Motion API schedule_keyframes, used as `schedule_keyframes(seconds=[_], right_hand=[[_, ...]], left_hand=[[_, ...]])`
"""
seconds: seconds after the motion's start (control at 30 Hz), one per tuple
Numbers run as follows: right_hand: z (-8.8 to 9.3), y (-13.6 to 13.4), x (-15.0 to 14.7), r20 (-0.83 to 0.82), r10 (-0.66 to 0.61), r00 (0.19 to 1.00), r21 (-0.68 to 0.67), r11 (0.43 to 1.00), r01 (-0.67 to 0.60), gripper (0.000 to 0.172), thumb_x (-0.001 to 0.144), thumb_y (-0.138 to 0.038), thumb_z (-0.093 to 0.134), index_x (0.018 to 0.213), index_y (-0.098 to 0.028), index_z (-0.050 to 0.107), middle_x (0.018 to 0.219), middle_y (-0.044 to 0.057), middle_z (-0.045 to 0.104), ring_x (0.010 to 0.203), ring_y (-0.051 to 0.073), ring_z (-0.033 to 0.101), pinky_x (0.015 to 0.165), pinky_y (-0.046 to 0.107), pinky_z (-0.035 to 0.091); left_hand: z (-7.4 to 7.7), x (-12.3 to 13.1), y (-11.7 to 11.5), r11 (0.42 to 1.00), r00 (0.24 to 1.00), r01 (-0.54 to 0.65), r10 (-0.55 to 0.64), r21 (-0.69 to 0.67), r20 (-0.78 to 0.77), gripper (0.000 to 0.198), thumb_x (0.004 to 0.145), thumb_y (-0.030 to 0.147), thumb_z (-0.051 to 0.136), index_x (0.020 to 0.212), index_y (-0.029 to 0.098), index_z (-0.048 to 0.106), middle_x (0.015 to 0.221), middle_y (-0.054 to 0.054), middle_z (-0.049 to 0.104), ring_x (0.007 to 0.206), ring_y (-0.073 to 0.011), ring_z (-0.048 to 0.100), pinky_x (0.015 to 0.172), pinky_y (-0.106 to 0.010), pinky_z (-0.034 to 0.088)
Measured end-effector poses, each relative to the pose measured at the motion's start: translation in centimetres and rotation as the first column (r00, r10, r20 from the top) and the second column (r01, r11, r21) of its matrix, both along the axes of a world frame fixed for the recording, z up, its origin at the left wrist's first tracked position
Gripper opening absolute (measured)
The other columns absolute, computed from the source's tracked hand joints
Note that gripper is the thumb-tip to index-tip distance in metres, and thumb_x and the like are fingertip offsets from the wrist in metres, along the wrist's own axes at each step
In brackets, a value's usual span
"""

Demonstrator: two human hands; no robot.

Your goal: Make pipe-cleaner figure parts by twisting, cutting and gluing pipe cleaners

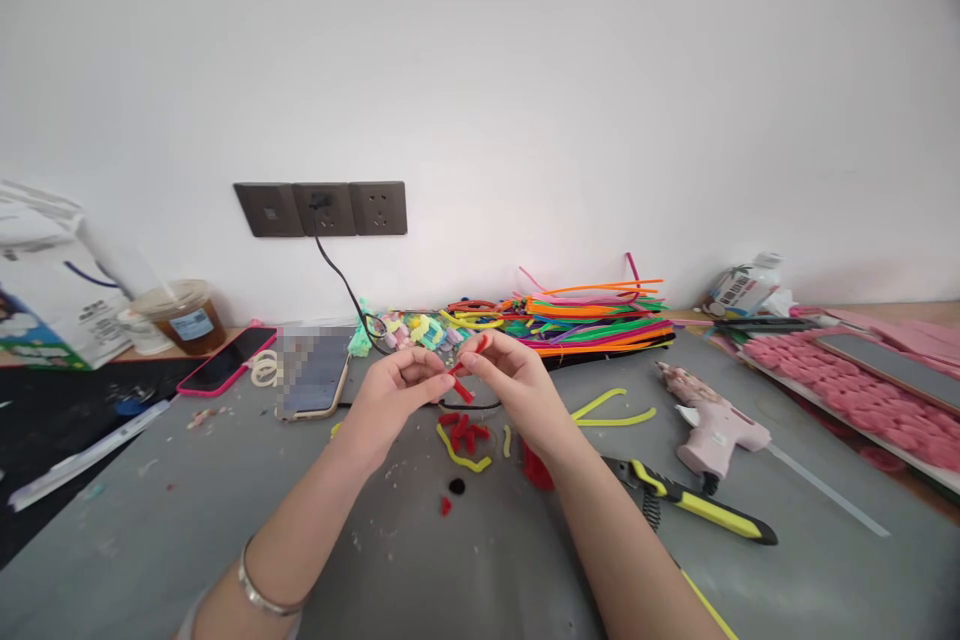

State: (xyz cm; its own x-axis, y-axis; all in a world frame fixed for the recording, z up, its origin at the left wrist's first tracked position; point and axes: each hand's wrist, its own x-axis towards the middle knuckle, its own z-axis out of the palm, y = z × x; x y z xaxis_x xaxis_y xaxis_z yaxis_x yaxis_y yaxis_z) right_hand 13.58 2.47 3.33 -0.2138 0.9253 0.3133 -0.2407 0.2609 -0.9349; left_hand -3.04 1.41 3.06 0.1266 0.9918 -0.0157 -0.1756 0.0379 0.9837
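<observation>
Both hands meet above the middle of the grey mat [420, 530]. My left hand [401, 392] pinches one part of a short red pipe cleaner [463, 390] between thumb and fingertips. Its other part is gripped by my right hand [510, 375], so the piece runs bent between the two. Below my fingers lie several red pipe cleaner pieces [469, 432] beside a bent yellow pipe cleaner [465, 450]. A black round piece [457, 486] and a small red scrap [446, 506] rest nearer to me. Something red [536, 468] is partly hidden by my right wrist.
Pliers with yellow-black handles [705, 505] and a pink glue gun [712, 420] lie at right. Colourful pipe cleaners [600, 325] are heaped by the wall. Two phones [229, 360] and a drink cup [187, 315] are at left. A black cord [337, 270] hangs from the socket.
</observation>
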Motion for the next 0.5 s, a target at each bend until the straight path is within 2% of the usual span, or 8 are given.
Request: schedule_keyframes(seconds=[0.1,0.23,0.33,0.5], right_hand=[[-0.7,0.4,-0.1,-0.028,-0.091,0.995,0.064,0.994,0.093,0.024,0.071,-0.04,0.081,0.068,-0.02,0.068,0.074,0.002,0.067,0.072,0.018,0.061,0.069,0.032,0.05],[-1.2,0.5,-0.3,-0.028,-0.11,0.994,0.194,0.974,0.113,0.012,0.073,-0.03,0.081,0.069,-0.023,0.073,0.076,0.004,0.072,0.076,0.02,0.065,0.071,0.034,0.052],[-1.4,0.5,-0.4,0.008,-0.104,0.995,0.27,0.958,0.098,0.008,0.074,-0.025,0.081,0.07,-0.024,0.074,0.078,0.004,0.073,0.08,0.02,0.065,0.076,0.036,0.053],[-1.5,0.6,-0.3,0.029,-0.071,0.997,0.288,0.956,0.06,0.008,0.074,-0.027,0.081,0.072,-0.024,0.075,0.079,0.005,0.073,0.079,0.021,0.066,0.073,0.037,0.056]], left_hand=[[-0.1,-0.2,0.1,0.996,0.994,-0.079,0.082,-0.045,0.066,0.034,0.06,0.027,0.088,0.086,0.015,0.071,0.075,-0.001,0.07,0.072,-0.0115,0.062,0.069,-0.022,0.049],[0.2,-0.1,0.0,0.984,0.965,-0.156,0.171,-0.088,0.201,0.039,0.052,0.024,0.093,0.084,0.014,0.072,0.073,-0.001,0.072,0.068,-0.0096,0.063,0.068,-0.02,0.05],[0.3,0.1,0.1,0.978,0.929,-0.169,0.201,-0.125,0.31,0.039,0.047,0.023,0.095,0.077,0.014,0.07,0.073,0.0,0.072,0.068,-0.0086,0.064,0.069,-0.019,0.052],[0.1,0.5,0.2,0.977,0.894,-0.136,0.192,-0.163,0.405,0.036,0.048,0.021,0.095,0.073,0.015,0.069,0.076,0.0,0.073,0.071,-0.0082,0.065,0.07,-0.018,0.054]])
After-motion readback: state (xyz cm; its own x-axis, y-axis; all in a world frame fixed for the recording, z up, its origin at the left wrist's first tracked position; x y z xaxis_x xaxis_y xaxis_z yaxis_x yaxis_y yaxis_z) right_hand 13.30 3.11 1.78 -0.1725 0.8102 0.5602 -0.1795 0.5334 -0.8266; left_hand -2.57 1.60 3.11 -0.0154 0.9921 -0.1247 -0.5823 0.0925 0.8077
